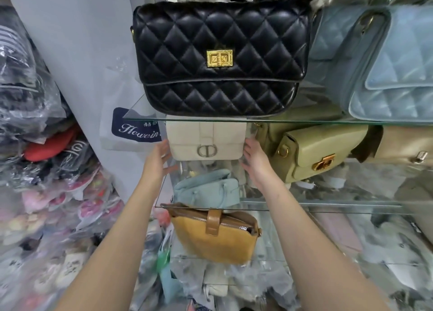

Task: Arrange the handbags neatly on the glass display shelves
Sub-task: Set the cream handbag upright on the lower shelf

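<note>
A cream handbag with a round silver clasp stands on the second glass shelf. My left hand is at its left side and my right hand at its right side, fingers spread; whether they touch it is unclear. Above, a black quilted handbag with a gold clasp stands on the top glass shelf. An olive handbag sits right of the cream one. A light blue bag and a tan suede bag lie on lower shelves.
Pale blue quilted bags fill the top shelf's right side. A beige bag is at the far right. Piles of plastic-wrapped goods crowd the left. A white carrier bag hangs against the grey wall.
</note>
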